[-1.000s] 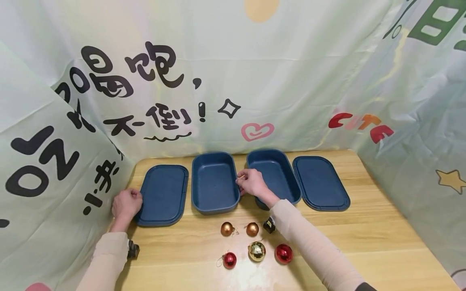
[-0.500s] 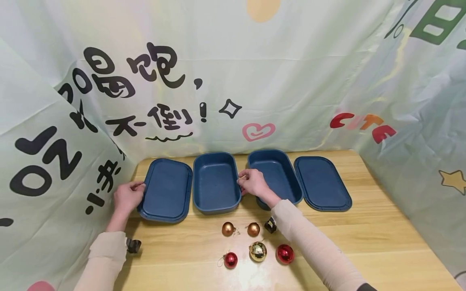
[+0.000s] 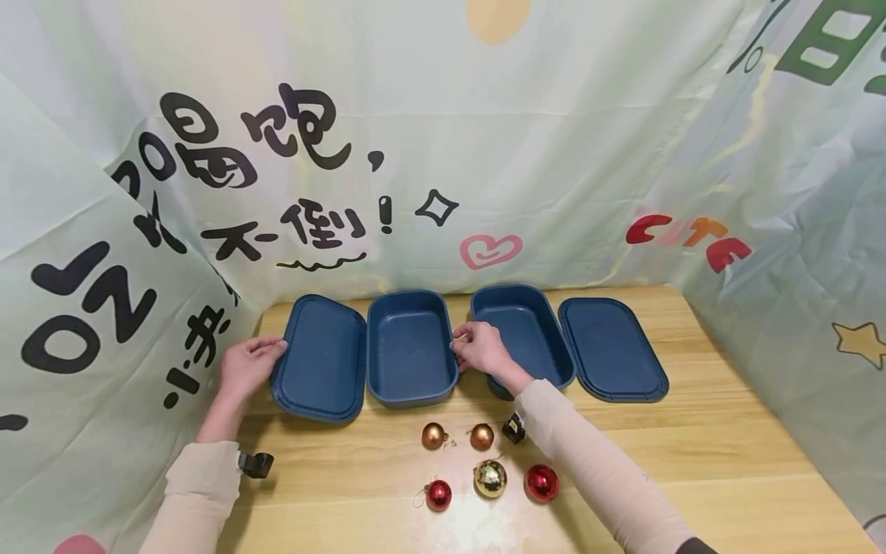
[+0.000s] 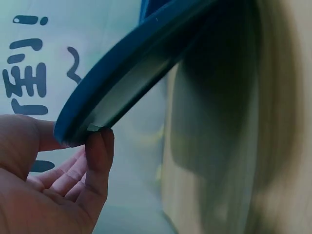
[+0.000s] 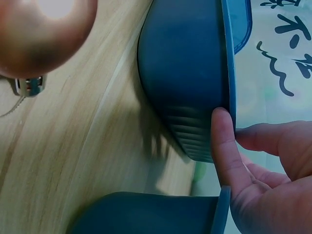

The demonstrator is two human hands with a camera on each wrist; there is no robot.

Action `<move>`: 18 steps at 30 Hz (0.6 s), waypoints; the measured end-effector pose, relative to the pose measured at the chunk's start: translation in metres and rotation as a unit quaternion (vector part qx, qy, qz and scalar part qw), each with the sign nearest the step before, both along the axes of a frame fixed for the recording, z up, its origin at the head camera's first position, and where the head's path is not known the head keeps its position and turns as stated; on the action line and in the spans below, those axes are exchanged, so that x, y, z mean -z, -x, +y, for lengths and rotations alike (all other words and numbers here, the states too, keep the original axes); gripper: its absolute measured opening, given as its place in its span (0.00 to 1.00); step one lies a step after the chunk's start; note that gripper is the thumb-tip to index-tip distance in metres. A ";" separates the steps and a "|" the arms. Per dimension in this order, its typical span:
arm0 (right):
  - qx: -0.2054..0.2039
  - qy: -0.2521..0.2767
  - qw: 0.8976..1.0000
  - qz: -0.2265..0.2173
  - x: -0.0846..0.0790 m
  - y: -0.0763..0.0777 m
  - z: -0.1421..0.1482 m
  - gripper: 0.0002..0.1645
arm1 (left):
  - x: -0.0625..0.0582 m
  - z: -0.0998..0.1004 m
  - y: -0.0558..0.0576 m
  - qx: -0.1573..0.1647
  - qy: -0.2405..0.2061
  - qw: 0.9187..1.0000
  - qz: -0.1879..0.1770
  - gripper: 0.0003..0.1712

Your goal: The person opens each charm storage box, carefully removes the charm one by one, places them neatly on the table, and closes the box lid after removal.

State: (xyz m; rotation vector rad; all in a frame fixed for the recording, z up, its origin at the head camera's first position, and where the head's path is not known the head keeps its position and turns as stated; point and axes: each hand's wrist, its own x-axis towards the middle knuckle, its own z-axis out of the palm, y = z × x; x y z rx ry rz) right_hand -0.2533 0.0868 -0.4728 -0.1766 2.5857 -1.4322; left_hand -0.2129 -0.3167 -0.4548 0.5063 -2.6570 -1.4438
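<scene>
My left hand (image 3: 249, 365) pinches the left edge of a dark blue lid (image 3: 321, 362). That edge is lifted, so the lid tilts with its right side low beside the left box; the left wrist view shows its raised rim (image 4: 92, 83) between thumb and fingers. With my right hand (image 3: 482, 350) I pinch the right rim of the left blue box (image 3: 408, 350), which stands upright and has nothing in it. In the right wrist view the thumb and a finger (image 5: 223, 129) hold the box wall (image 5: 190, 73) from either side.
A second blue box (image 3: 519, 331) stands right of my right hand, with another lid (image 3: 612, 350) flat beside it. In front lie two copper baubles (image 3: 434, 436), a gold bauble (image 3: 490, 478) and two red baubles (image 3: 541, 483). Printed cloth (image 3: 415, 154) hangs behind.
My left hand has raised the left edge of the lid and shifted it right, towards the left box. The lid has gone from flat to tilted. My right hand stays on the box rim.
</scene>
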 end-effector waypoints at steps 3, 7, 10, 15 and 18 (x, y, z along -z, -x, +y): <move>0.001 -0.002 1.000 0.000 0.000 0.000 0.000 0.16 | -0.004 0.004 -0.001 0.006 -0.035 0.999 -0.008 0.29; 0.000 -0.005 1.000 -0.001 0.000 0.000 0.000 0.16 | -0.009 0.009 -0.002 0.025 -0.095 0.995 -0.015 0.33; 0.000 -0.002 1.000 -0.003 0.000 0.000 0.001 0.16 | -0.012 0.013 -0.003 0.041 -0.131 0.990 -0.011 0.35; -0.002 0.000 1.000 -0.001 0.001 0.000 0.001 0.16 | -0.019 0.020 -0.004 0.052 -0.163 0.985 0.005 0.35; -0.002 0.000 1.000 0.002 0.000 -0.001 0.001 0.17 | -0.022 0.024 -0.005 0.050 -0.167 0.985 0.017 0.35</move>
